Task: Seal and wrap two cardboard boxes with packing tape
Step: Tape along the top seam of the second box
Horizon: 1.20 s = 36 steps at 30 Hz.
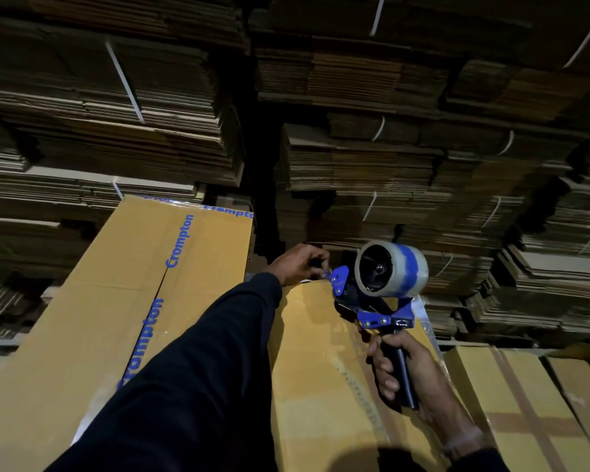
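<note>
A long brown cardboard box (pixel 324 369) lies lengthwise in front of me. My right hand (pixel 402 366) grips the dark handle of a blue tape dispenser (pixel 372 301), whose clear tape roll (pixel 394 269) stands above the box's far end. At that far edge my left hand (pixel 298 264) pinches the loose end of the tape by the dispenser's blue front plate. A second, larger box (pixel 116 301) with blue Crompton tape along its seam lies to the left, touching my left sleeve.
Tall stacks of flattened cardboard sheets (pixel 355 114), bundled with white straps, fill the background. More taped boxes (pixel 525 403) lie at the lower right. The scene is dim.
</note>
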Motion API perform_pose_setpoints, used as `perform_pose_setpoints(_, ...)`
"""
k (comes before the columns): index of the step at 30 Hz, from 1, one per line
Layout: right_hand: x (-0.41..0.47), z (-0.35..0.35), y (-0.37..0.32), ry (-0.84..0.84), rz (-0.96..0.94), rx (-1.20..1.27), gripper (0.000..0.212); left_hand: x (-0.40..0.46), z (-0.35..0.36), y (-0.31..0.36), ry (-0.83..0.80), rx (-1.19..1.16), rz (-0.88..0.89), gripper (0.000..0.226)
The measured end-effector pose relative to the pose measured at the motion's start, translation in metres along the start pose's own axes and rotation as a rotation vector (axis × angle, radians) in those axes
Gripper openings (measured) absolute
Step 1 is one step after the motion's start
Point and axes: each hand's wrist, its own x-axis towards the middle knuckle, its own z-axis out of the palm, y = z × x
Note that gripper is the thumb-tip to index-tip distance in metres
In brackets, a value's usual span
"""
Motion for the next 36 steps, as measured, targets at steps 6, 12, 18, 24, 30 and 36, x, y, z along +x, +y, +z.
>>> perform_pose_setpoints(6,0.0,0.007,0.009,0.045,-0.005,-0.005,0.031,0.0,-0.003,0.004,-0.071,-0.011,-0.02,0.014)
perform_pose_setpoints(12,-0.001,0.01,0.014,0.07,-0.026,-0.04,0.031,0.004,-0.004,0.004,-0.153,-0.029,-0.083,0.009)
perform_pose_setpoints(18,0.001,0.011,0.02,0.078,-0.031,-0.048,0.03,-0.003,-0.005,-0.015,-0.309,0.189,-0.204,0.024)
perform_pose_setpoints(24,0.003,0.011,0.023,0.083,-0.045,-0.048,0.026,-0.002,-0.017,-0.001,-0.089,0.005,-0.37,0.025)
perform_pose_setpoints(30,0.002,0.012,0.025,0.078,-0.06,-0.081,0.034,-0.022,-0.034,0.029,0.148,-0.169,-0.202,0.03)
perform_pose_setpoints(36,0.001,0.012,0.027,0.077,-0.065,-0.107,0.029,-0.039,-0.007,0.051,0.055,-0.205,-0.241,0.034)
